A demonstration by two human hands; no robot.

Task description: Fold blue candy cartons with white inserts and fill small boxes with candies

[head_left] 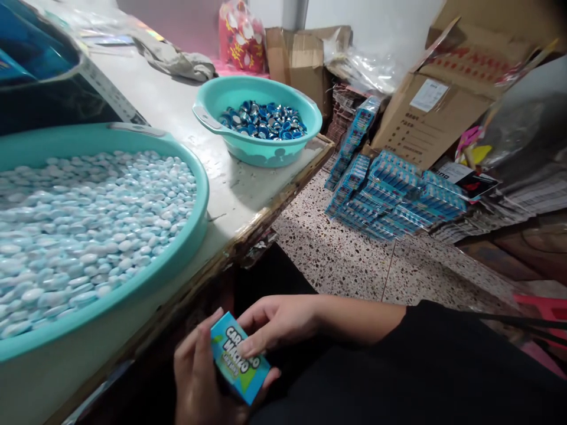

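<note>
Low in front of me, beside the table edge, a small blue and green printed carton (248, 381) is held between both hands. My left hand (195, 375) wraps round its left side and underside, fingers up along the edge. The thumb of my right hand (283, 321) presses on its lettered front, and the right fingers are partly hidden behind it. Nearest to my left hand is a large turquoise basin (202, 200) filled with pale blue and white wrapped-looking pieces (101, 236). Farther back, a smaller turquoise basin (261, 154) holds blue and silver caps (270, 121).
The white table (225, 206) has a rough, worn edge. On the speckled floor (305, 236) stand stacks of plastic-wrapped blue cartons (385, 195). Behind them is an opened cardboard box (443, 112). A grey cloth (177, 59) and a red patterned bag (243, 41) lie at the back.
</note>
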